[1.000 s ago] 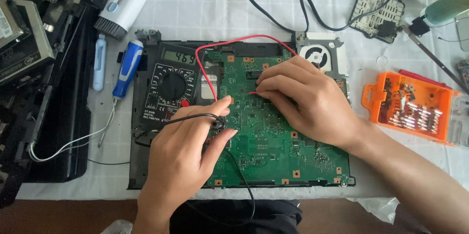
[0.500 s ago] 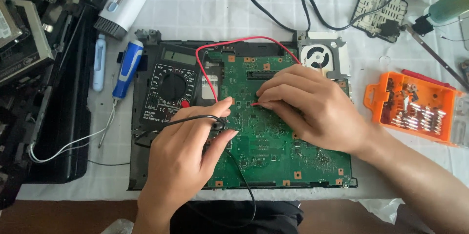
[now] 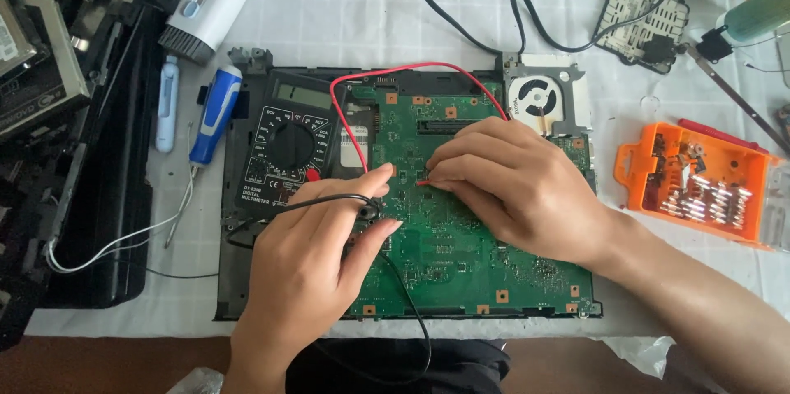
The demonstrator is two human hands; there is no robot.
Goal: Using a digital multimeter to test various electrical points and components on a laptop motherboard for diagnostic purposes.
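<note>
A circuit board (image 3: 461, 254) is laid at the centre of the table (image 3: 346, 7), with a multimeter (image 3: 284, 151) set just beside it on the left. A fan (image 3: 539, 97) is seated at the board's far right corner. The left hand (image 3: 317, 266) is placed on the board's near left part, the right hand (image 3: 514, 184) on its middle. A bit case (image 3: 695, 184) is found to the right, and two pen-shaped tools (image 3: 193, 110) to the left of the multimeter.
</note>
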